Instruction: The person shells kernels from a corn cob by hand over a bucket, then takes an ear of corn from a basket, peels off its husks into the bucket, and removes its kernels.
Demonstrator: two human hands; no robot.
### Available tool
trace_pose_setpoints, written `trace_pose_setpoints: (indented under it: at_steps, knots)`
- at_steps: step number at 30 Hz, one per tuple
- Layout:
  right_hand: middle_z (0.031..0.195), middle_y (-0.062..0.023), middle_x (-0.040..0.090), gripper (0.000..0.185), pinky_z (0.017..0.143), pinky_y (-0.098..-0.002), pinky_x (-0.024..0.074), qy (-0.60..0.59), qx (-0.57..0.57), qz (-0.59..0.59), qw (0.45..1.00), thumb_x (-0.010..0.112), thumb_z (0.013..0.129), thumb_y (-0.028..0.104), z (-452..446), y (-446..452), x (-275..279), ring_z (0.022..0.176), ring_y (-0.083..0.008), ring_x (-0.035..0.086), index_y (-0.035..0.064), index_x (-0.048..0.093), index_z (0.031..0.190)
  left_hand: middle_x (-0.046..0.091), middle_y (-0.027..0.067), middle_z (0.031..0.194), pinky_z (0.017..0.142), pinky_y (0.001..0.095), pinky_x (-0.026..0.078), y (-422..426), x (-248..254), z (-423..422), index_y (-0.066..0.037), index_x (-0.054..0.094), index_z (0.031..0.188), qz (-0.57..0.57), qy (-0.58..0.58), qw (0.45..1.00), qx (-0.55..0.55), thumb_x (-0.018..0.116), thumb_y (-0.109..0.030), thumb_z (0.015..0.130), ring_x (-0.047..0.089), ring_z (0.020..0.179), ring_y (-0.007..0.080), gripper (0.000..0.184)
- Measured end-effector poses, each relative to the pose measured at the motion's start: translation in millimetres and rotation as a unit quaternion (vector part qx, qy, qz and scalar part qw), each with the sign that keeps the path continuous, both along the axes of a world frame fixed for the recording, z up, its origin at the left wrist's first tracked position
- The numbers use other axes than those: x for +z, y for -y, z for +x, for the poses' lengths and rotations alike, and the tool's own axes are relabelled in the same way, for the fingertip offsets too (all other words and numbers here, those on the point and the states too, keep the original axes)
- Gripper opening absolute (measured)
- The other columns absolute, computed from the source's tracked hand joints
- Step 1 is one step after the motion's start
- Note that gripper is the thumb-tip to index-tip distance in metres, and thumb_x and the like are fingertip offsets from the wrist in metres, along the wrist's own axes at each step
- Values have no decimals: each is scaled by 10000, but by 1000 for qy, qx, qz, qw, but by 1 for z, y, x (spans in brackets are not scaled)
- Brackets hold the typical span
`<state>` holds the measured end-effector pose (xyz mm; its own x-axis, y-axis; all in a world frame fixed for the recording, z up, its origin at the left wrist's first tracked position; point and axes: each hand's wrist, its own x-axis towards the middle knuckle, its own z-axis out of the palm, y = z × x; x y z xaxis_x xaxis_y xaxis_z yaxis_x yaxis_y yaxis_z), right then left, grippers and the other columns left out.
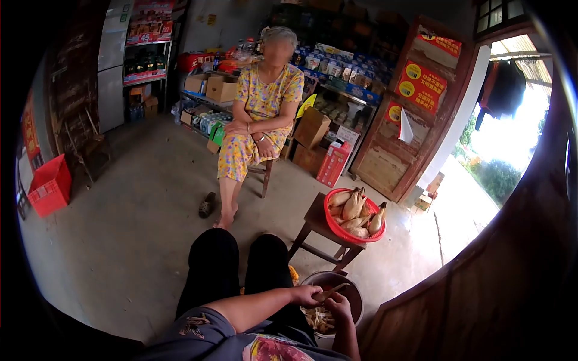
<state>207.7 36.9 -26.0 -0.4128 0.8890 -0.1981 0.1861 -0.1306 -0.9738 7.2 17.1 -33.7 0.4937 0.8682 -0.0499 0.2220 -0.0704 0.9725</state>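
My left hand is closed round a slim, pale brown tapered vegetable that looks like a shoot. Close beside it, my right hand has its fingers bent together near the vegetable's lower side; what they pinch is too small to make out. Both hands are above a round bucket, which holds pale strips of peel. Beyond the bucket, a red plastic basket of several plump, pale tapered vegetables with dark tips rests on a wooden stool.
Facing me, a person in yellow flowered clothes sits on a chair, with a loose shoe on the floor. Stocked shelves line the back. A wooden door borders the bright doorway at right. At far left stands a red crate.
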Motion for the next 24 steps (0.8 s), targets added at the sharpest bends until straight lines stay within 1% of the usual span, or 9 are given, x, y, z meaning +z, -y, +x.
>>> trace_pose_setpoints:
  at_steps: [5, 8, 10, 11, 12, 14, 17, 20, 24]
  knots:
    - [768, 0, 620, 128, 608, -240, 460, 37, -35, 21, 998, 616, 778, 67, -5, -6, -12, 670, -93, 563, 17, 651, 890, 651, 59, 960, 799, 287, 482, 4, 8, 0, -60, 539, 1146, 59, -5, 995, 82, 724, -231, 820, 586, 884, 134, 412]
    - [728, -2, 636, 116, 591, -268, 460, 54, -72, -10, 996, 615, 780, 106, 0, -8, -28, 629, -103, 554, 10, 651, 834, 636, 81, 1071, 887, 292, 467, -13, -19, -4, -37, 506, 1240, 5, 106, 984, 145, 711, -209, 855, 580, 979, 137, 469]
    - [692, -17, 625, 118, 586, -278, 456, 185, -54, 30, 981, 624, 775, 127, 8, -11, -56, 614, -110, 551, 18, 655, 807, 630, 76, 1077, 871, 290, 475, -12, -15, -6, -37, 502, 1219, -24, 147, 977, 150, 695, -198, 877, 586, 963, 139, 424]
    - [626, 35, 536, 73, 494, -254, 399, 128, -71, -16, 989, 631, 786, 101, 0, 4, -35, 551, -73, 481, 54, 605, 735, 623, 70, 1083, 855, 289, 482, -8, -7, -6, -37, 499, 1198, -53, 189, 969, 152, 678, -186, 898, 592, 947, 142, 380]
    - [632, -23, 594, 126, 523, -312, 442, 242, -32, 80, 966, 639, 789, 163, 11, -9, -77, 541, -150, 540, 43, 627, 752, 623, 70, 1083, 855, 289, 482, -6, -1, -5, -37, 499, 1198, -56, 188, 969, 149, 678, -186, 898, 592, 947, 142, 380]
    - [731, -103, 671, 210, 626, -374, 499, 427, -6, 160, 890, 640, 785, 259, 4, 4, -60, 639, -260, 629, 56, 671, 827, 620, 72, 1101, 893, 307, 471, -3, 8, -4, -34, 517, 1229, -84, 172, 967, 169, 692, -194, 882, 585, 1001, 164, 420]
    - [866, -137, 693, 303, 735, -399, 517, 473, -31, 67, 878, 631, 777, 347, 8, 7, -64, 775, -319, 656, 87, 693, 920, 622, 71, 1094, 887, 316, 477, 1, 21, -10, -37, 526, 1219, -168, 231, 941, 180, 691, -192, 883, 590, 1000, 171, 405]
    - [884, -133, 697, 282, 760, -364, 526, 501, 30, 127, 856, 658, 783, 304, 34, -20, -134, 791, -282, 671, 92, 699, 965, 625, 67, 1081, 873, 320, 485, 3, 29, -11, -48, 529, 1217, -192, 260, 921, 216, 681, -166, 886, 603, 984, 176, 383]
    - [806, -7, 664, 190, 630, -249, 489, 117, -66, 56, 989, 650, 884, 209, 26, -15, -67, 710, -96, 596, 64, 679, 1004, 628, 75, 1069, 840, 328, 516, -3, 16, -16, -45, 508, 1235, -243, 281, 917, 144, 667, -87, 861, 626, 967, 192, 408]
